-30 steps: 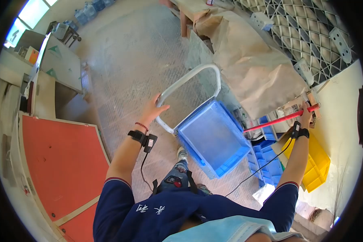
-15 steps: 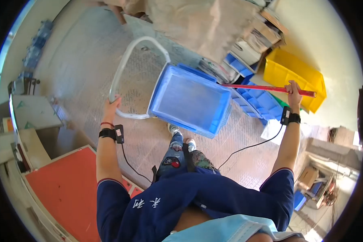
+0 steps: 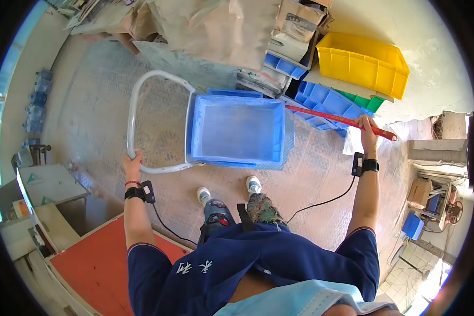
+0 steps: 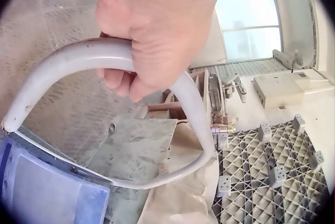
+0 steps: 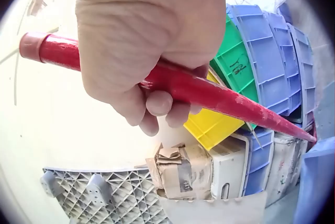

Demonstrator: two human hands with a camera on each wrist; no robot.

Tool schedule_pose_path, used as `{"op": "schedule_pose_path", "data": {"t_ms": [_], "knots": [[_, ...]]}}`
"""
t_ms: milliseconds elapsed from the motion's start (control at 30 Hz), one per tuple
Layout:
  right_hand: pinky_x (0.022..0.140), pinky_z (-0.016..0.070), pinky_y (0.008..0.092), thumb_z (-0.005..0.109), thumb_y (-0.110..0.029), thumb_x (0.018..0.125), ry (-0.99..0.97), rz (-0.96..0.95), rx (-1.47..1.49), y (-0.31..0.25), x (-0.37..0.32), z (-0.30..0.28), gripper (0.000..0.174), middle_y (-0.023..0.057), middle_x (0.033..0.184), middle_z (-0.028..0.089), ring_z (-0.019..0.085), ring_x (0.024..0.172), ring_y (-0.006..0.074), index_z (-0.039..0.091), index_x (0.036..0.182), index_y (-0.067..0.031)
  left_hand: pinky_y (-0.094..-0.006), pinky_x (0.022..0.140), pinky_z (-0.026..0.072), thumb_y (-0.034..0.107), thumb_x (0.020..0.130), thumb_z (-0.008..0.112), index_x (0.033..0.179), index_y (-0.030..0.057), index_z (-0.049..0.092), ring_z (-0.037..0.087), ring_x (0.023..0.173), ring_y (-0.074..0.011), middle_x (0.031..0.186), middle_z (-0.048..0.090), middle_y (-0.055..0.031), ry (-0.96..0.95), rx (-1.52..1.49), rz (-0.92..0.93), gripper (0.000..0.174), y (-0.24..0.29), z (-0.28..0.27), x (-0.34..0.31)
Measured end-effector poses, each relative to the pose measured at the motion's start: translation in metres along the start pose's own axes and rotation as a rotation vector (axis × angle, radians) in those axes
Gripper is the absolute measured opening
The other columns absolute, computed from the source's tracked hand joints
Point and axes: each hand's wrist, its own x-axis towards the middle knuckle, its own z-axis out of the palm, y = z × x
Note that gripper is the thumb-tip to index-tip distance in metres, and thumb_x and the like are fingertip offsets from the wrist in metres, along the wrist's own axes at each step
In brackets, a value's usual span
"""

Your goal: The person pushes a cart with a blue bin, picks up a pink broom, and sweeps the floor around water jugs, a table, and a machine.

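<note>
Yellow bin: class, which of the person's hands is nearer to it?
Right. The right hand grips the red pole near the yellow bin; the left hand grips the cart handle, beyond the blue crate.

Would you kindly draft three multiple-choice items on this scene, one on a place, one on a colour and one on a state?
1. Where does the blue crate stand?
A. on the red floor panel
B. inside the yellow bin
C. right beside the white cart handle

2. What colour is the pole in the right hand?
A. green
B. red
C. white

3. How does the left hand meet the white cart handle?
A. fingers curled round the tube
B. hovering open above it
C. flat palm pushing its end

Key:
1 C, the head view shows the crate against the handle's loop.
2 B, the right wrist view shows a red shaft in the fist.
3 A, the left wrist view shows the fingers wrapped round the tube.
</note>
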Motion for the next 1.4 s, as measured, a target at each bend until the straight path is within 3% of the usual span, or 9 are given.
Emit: {"op": "schedule_pose_path", "data": {"t_ms": [200, 667, 833, 1067, 1167, 1200, 1233, 1300, 1400], "knots": [[0.070, 0.0507, 0.0282, 0.055, -0.021, 0.082, 0.137, 0.241, -0.219, -0.029, -0.024, 0.077, 0.023, 0.0105, 0.093, 0.058, 0.056, 0.087, 0.0170, 0.057, 0.092, 0.0005, -0.0234, 0.043, 0.0377, 0.010, 0.072, 0.064, 0.090, 0.0004, 0.057, 0.047, 0.047, -0.0096, 0.062, 0.052, -0.0016, -0.023, -0.102, 0.027, 0.021, -0.009, -0.031, 0.012], [0.073, 0.0507, 0.0310, 0.053, -0.024, 0.083, 0.349, 0.198, -0.323, -0.009, -0.132, 0.233, 0.026, 0.0103, 0.096, 0.057, 0.056, 0.088, 0.0170, 0.053, 0.095, -0.0010, -0.0283, 0.049, 0.0413, 0.025, 0.067, 0.070, 0.086, 0.0014, 0.057, 0.050, 0.053, -0.0148, 0.066, 0.056, -0.0049, 0.117, 0.194, 0.113, 0.033, -0.029, -0.190, 0.187], [0.051, 0.0530, 0.0251, 0.056, -0.031, 0.081, 0.506, 0.091, -0.435, -0.079, -0.123, 0.274, 0.034, 0.0111, 0.080, 0.061, 0.061, 0.070, 0.0155, 0.058, 0.086, 0.0019, -0.0378, 0.090, 0.0345, 0.037, 0.065, 0.071, 0.117, -0.0072, 0.040, 0.045, 0.108, -0.0322, 0.114, 0.047, -0.0235, 0.365, 0.285, 0.371, 0.075, -0.040, -0.230, 0.200], [0.043, 0.0506, 0.0222, 0.063, -0.030, 0.076, 0.622, 0.121, -0.565, -0.113, -0.136, 0.291, 0.033, 0.0110, 0.069, 0.062, 0.059, 0.058, 0.0133, 0.061, 0.078, 0.0030, -0.0364, 0.099, 0.0251, 0.039, 0.067, 0.068, 0.124, -0.0077, 0.031, 0.033, 0.120, -0.0333, 0.128, 0.033, -0.0255, 0.050, 0.452, 0.095, 0.082, -0.160, -0.236, 0.133], [0.042, 0.0496, 0.0222, 0.064, -0.031, 0.075, 0.650, 0.151, -0.616, -0.099, -0.145, 0.270, 0.034, 0.0105, 0.067, 0.061, 0.058, 0.055, 0.0119, 0.061, 0.077, 0.0032, -0.0373, 0.096, 0.0297, 0.038, 0.068, 0.067, 0.120, -0.0075, 0.038, 0.038, 0.116, -0.0345, 0.120, 0.042, -0.0268, 0.127, 0.519, 0.238, 0.075, -0.277, -0.219, 0.095], [0.040, 0.0473, 0.0217, 0.065, -0.032, 0.074, 0.660, 0.156, -0.625, -0.093, -0.150, 0.261, 0.035, 0.0096, 0.065, 0.060, 0.056, 0.052, 0.0112, 0.062, 0.078, 0.0035, -0.0360, 0.083, 0.0417, 0.036, 0.069, 0.066, 0.113, -0.0055, 0.045, 0.052, 0.099, -0.0324, 0.103, 0.055, -0.0237, -0.182, 1.075, 0.669, 0.064, -0.340, -0.228, 0.105], [0.040, 0.0473, 0.0217, 0.065, -0.032, 0.074, 0.660, 0.162, -0.621, -0.088, -0.154, 0.252, 0.035, 0.0096, 0.065, 0.060, 0.056, 0.052, 0.0112, 0.062, 0.078, 0.0035, -0.0360, 0.083, 0.0417, 0.036, 0.069, 0.066, 0.113, -0.0055, 0.045, 0.052, 0.099, -0.0324, 0.103, 0.055, -0.0237, -0.181, 1.083, 0.669, 0.064, -0.311, -0.223, 0.085], [0.039, 0.0455, 0.0211, 0.066, -0.032, 0.073, 0.627, 0.188, -0.653, -0.080, -0.161, 0.235, 0.036, 0.0087, 0.064, 0.060, 0.055, 0.051, 0.0109, 0.062, 0.077, 0.0034, -0.0306, 0.070, 0.0468, 0.033, 0.072, 0.065, 0.109, -0.0030, 0.049, 0.057, 0.082, -0.0235, 0.090, 0.058, -0.0189, -0.255, 0.242, -0.404, 0.054, -0.252, -0.200, 0.029], [0.043, 0.0419, 0.0202, 0.065, -0.028, 0.074, 0.479, 0.238, -0.759, -0.053, -0.171, 0.207, 0.031, 0.0052, 0.060, 0.057, 0.051, 0.050, 0.0081, 0.062, 0.072, 0.0022, -0.0259, 0.058, 0.0474, 0.030, 0.074, 0.063, 0.108, -0.0006, 0.050, 0.055, 0.067, -0.0175, 0.082, 0.057, -0.0145, -0.168, 0.090, -0.466, 0.048, -0.239, -0.186, -0.015]]}}
